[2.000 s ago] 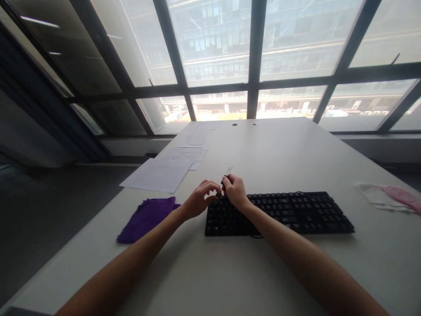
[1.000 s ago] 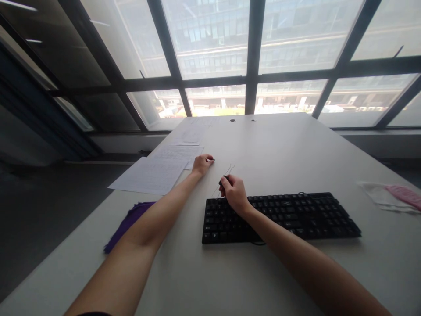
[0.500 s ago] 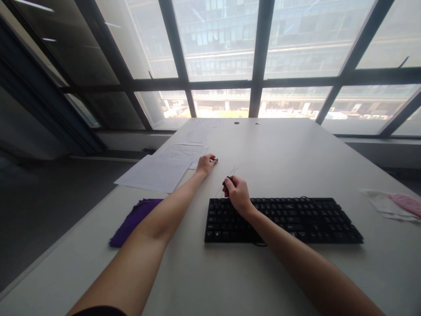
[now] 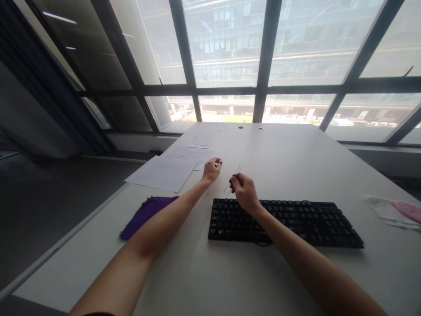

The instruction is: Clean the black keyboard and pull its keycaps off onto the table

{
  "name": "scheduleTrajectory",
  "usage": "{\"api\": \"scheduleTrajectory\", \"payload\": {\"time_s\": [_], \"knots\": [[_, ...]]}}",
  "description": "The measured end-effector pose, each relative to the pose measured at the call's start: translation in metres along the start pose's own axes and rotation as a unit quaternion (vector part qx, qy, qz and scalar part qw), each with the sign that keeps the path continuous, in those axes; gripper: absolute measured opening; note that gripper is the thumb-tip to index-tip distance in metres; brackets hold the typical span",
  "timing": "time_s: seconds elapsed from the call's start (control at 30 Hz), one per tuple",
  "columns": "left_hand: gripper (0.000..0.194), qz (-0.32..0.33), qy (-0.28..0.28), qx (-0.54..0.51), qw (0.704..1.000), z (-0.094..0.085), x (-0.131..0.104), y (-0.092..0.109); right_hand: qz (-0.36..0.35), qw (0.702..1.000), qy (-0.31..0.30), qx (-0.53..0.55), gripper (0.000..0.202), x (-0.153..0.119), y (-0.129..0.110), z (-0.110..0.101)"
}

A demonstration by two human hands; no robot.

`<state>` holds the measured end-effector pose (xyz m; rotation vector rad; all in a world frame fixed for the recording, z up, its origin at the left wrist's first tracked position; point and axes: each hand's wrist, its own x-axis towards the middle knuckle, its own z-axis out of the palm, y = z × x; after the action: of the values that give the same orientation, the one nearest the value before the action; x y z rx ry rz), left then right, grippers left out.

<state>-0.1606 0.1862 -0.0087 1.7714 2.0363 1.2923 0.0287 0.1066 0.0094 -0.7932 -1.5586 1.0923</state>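
Observation:
My left hand [image 4: 211,170] is closed over the desk beside the papers, pinching a small black piece [image 4: 220,163], possibly a keycap, at its fingertips. Just above the keyboard's back left edge, my right hand [image 4: 245,191] grips a wire keycap puller [image 4: 234,177] by its dark handle. The puller's thin wire ends stick out above and below the fist. Below it lies a black keyboard [image 4: 315,221], partly covered by my right forearm.
A purple cloth [image 4: 148,214] lies left of my left forearm. Handwritten sheets of paper [image 4: 164,172] spread along the desk's left edge. White and pink cloths [image 4: 391,215] rest at the right. Windows stand behind the white desk [image 4: 283,162].
The view has shifted slightly, so everything sits a little further right. Both hands keep their holds; the right hand appears slightly turned, with the puller's lower wire ends now clear of the keyboard.

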Motion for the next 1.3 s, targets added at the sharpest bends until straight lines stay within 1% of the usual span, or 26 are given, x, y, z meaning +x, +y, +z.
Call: {"api": "scheduleTrajectory", "payload": {"time_s": [0.1, 0.2, 0.3, 0.4, 0.5, 0.57, 0.63, 0.73, 0.83, 0.93, 1.03, 1.17, 1.3], "knots": [[0.025, 0.021, -0.038, -0.031, 0.999, -0.014, -0.038, 0.021, -0.024, 0.997, -0.039, -0.062, 0.020, -0.003, 0.002, -0.009], [0.026, 0.040, -0.101, -0.078, 0.991, -0.033, -0.080, 0.038, -0.025, 0.994, -0.061, -0.082, 0.020, -0.006, 0.008, -0.012], [0.026, 0.054, -0.121, -0.093, 0.987, -0.046, -0.114, 0.046, -0.018, 0.993, -0.072, -0.087, 0.020, -0.008, 0.011, -0.011], [0.023, 0.061, -0.121, -0.109, 0.985, -0.048, -0.134, 0.047, -0.019, 0.991, -0.090, -0.101, 0.021, -0.008, 0.010, -0.009], [0.022, 0.070, -0.114, -0.118, 0.984, -0.045, -0.142, 0.045, -0.016, 0.987, -0.114, -0.116, 0.023, -0.006, 0.008, -0.008], [0.024, 0.075, -0.111, -0.118, 0.984, -0.043, -0.143, 0.045, -0.011, 0.983, -0.130, -0.126, 0.024, -0.006, 0.007, -0.008], [0.025, 0.079, -0.109, -0.117, 0.984, -0.043, -0.144, 0.045, -0.020, 0.980, -0.142, -0.138, 0.024, -0.008, 0.005, -0.008], [0.022, 0.091, -0.103, -0.102, 0.985, -0.045, -0.145, 0.044, -0.082, 0.973, -0.148, -0.160, 0.023, -0.015, 0.004, -0.010], [0.017, 0.127, -0.109, -0.081, 0.983, -0.049, -0.147, 0.044, -0.151, 0.960, -0.158, -0.176, 0.021, -0.025, 0.002, -0.012], [0.012, 0.161, -0.130, -0.074, 0.976, -0.053, -0.149, 0.044, -0.174, 0.953, -0.174, -0.175, 0.020, -0.032, 0.001, -0.014], [0.010, 0.163, -0.148, -0.074, 0.973, -0.055, -0.149, 0.046, -0.153, 0.964, -0.158, -0.148, 0.020, -0.031, 0.002, -0.014], [0.012, 0.135, -0.156, -0.086, 0.975, -0.054, -0.148, 0.047, -0.083, 0.983, -0.124, -0.111, 0.018, -0.025, 0.006, -0.015], [0.014, 0.108, -0.159, -0.107, 0.975, -0.054, -0.148, 0.049, -0.024, 0.989, -0.132, -0.068, 0.020, -0.021, 0.011, -0.017]]}}
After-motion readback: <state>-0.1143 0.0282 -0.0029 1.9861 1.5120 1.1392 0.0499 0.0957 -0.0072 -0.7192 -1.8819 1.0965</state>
